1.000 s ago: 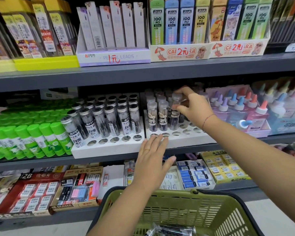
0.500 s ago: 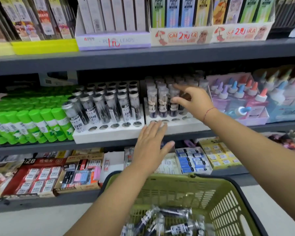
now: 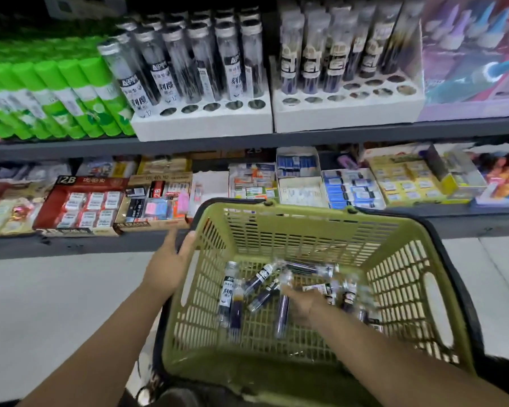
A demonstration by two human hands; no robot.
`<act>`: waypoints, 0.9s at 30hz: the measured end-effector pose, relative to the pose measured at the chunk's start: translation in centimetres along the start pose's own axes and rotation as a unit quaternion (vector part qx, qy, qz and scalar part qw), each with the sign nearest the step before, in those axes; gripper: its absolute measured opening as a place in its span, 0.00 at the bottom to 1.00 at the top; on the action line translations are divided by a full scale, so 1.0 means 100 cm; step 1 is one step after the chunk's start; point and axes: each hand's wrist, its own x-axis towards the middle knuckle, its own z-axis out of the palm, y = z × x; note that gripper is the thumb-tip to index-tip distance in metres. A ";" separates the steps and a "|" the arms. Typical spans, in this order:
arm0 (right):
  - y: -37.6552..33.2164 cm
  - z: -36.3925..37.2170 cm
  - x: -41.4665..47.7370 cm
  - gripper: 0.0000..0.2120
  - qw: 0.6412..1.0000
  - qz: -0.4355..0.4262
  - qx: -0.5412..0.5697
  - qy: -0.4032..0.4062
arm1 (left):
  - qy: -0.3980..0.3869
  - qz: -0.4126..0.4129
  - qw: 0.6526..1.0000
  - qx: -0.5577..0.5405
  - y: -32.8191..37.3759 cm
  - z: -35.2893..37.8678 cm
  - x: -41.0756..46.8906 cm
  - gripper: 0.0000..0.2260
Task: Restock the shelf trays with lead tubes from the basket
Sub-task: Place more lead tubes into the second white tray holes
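A green plastic basket (image 3: 394, 277) fills the lower middle of the view, with several clear lead tubes (image 3: 232, 295) lying loose on its bottom. My right hand (image 3: 306, 304) is down inside it among the tubes, fingers over one dark tube (image 3: 282, 318); blur hides whether it grips. My left hand (image 3: 168, 265) is open against the outside of the basket's left rim. On the shelf above stand two white foam trays. Both the left tray (image 3: 200, 124) and the right tray (image 3: 347, 116) hold upright tubes at the back, with bare holes in front.
Green glue sticks (image 3: 56, 95) crowd the shelf left of the trays. A purple display of glue bottles (image 3: 467, 69) stands to the right. Boxes of erasers (image 3: 83, 207) and small packs line the lower shelf behind the basket. Pale floor lies on the left.
My right hand left the right tray and dropped into the basket among the tubes. My left hand came down from the shelf edge to the basket's left rim. The view tilted downward.
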 end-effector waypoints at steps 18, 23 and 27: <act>-0.016 0.080 0.046 0.56 0.944 0.073 0.318 0.037 | 0.046 0.031 0.996 -0.074 -0.015 0.009 0.007 0.26; -0.007 0.085 0.072 0.39 0.937 0.078 0.340 0.009 | 0.045 0.032 0.996 -0.077 -0.018 0.010 0.008 0.27; -0.016 0.080 0.065 0.17 0.928 0.082 0.362 -0.016 | 0.044 0.036 0.995 -0.080 -0.016 0.010 0.006 0.28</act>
